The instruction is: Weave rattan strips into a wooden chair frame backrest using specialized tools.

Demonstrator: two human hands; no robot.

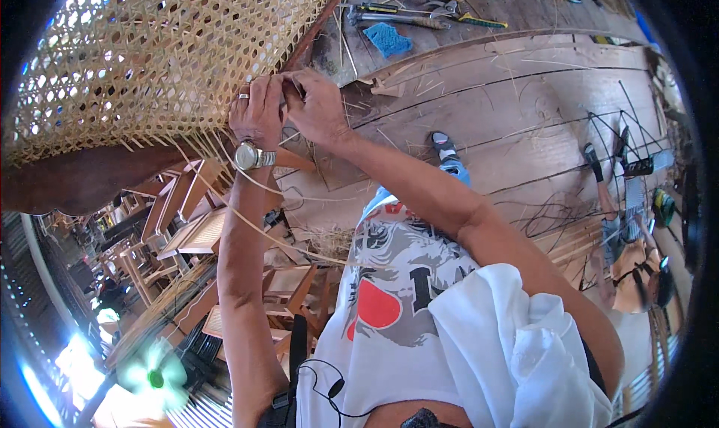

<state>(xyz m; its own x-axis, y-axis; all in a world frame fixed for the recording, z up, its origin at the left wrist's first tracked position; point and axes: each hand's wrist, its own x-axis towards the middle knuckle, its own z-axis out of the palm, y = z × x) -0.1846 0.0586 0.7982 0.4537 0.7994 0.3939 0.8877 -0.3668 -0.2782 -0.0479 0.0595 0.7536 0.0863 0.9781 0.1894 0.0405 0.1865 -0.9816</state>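
Note:
A woven cane panel (172, 61), pale yellow with an open lattice, spans the upper left on a dark brown wooden frame (82, 177). At its near right corner my left hand (258, 110), with a ring and a metal watch, has its fingers curled over the cane. My right hand (316, 107) meets it there, thumb and fingers pinched together. Whatever lies between those right fingertips is hidden. Several loose cane strands (213, 152) stick out of the panel's lower edge; long ones run under my left wrist and across toward my shirt.
A hammer (397, 17), pliers (449, 7) and a blue cloth (387, 40) lie on planks beyond the panel. Cane scraps litter the wooden floor (524, 98). Wooden chair frames (202, 233) are stacked at left, near a spinning fan (155, 378). Another person (636, 278) sits at right.

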